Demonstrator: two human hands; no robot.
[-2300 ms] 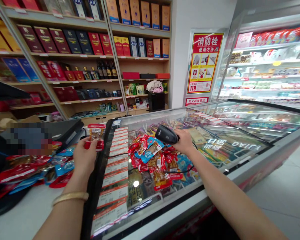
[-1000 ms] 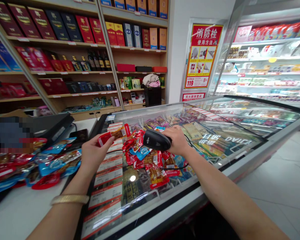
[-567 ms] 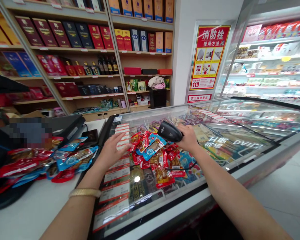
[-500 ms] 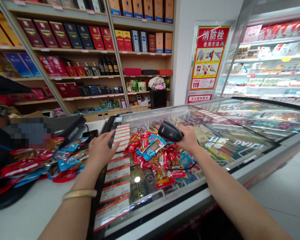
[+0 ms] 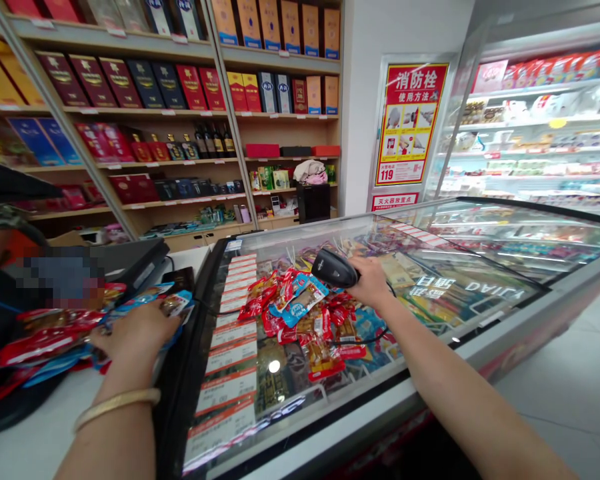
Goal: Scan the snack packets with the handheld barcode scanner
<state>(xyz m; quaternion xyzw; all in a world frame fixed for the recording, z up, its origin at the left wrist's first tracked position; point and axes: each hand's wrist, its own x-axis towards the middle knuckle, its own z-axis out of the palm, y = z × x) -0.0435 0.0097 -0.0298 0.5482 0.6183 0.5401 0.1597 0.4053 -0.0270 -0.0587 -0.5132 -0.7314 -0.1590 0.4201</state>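
Note:
My right hand (image 5: 371,283) is wrapped round the handle of a black barcode scanner (image 5: 334,268), held above the freezer's glass lid. Below the scanner's head lies a heap of red and blue snack packets (image 5: 300,310) on the glass. My left hand (image 5: 139,331) is at the white counter on the left, its fingers closed round packets in a second pile (image 5: 55,337) of red and blue snack packets. One blue-and-white packet (image 5: 179,302) sticks out beyond my fingers. How many packets the left hand grips is hidden.
A chest freezer (image 5: 430,267) with price labels (image 5: 227,373) under its glass extends to the right. The scanner's black cord loops over the glass. A dark flat device (image 5: 135,260) and a phone (image 5: 179,277) rest on the counter. Another person (image 5: 0,233) is at far left.
My left hand has moved left and down from above the freezer's edge to the counter pile and closed on packets there. The right hand still holds the scanner in nearly the same place.

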